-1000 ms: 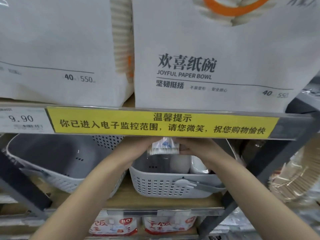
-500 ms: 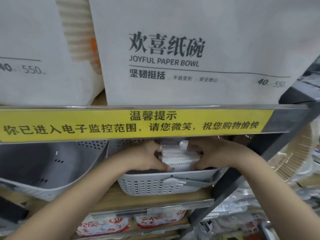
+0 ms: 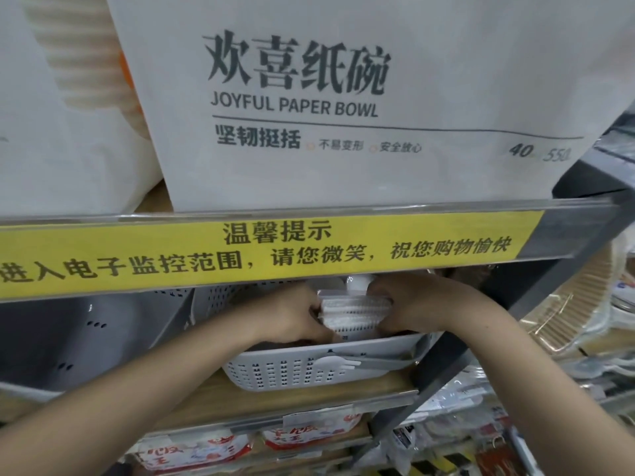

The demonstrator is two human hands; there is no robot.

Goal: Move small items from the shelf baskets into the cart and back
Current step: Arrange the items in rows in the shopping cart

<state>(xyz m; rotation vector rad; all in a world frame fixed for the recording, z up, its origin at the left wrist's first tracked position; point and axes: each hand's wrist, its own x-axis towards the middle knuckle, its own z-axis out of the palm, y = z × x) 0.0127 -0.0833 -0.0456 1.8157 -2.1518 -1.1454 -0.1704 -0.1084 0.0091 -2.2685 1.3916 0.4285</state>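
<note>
Far to the left of the left hand [image 3: 295,317]: a large grey basket [image 3: 86,341], tipped forward on the shelf, probably so its inside shows from the aisle. Nothing visible inside it.

Next, the left hand itself, reaching in under the yellow notice strip [image 3: 275,250], fingers curled around the left end of a stack of white packets [image 3: 350,314]. Reads as gripping, since the stack sits squeezed between 2 hands.

Between the hands: the packets, several flat sleeves pressed together, held just above the small perforated basket [image 3: 319,369] directly beneath both wrists. Likely gathered as 1 bundle because loose sleeves would slide apart under a 1-handed hold. Behind the fingers, something white and rounded [image 3: 359,282]; too hidden to name.

Then the right hand [image 3: 405,305], fingers wrapped over the right end of the same stack, mirroring the other grip.

Beyond the right forearm: the dark shelf upright [image 3: 567,269] and stacked brown paperware in clear wrap [image 3: 563,314]. No cart in view, so lifting out or setting back cannot be told.
</note>
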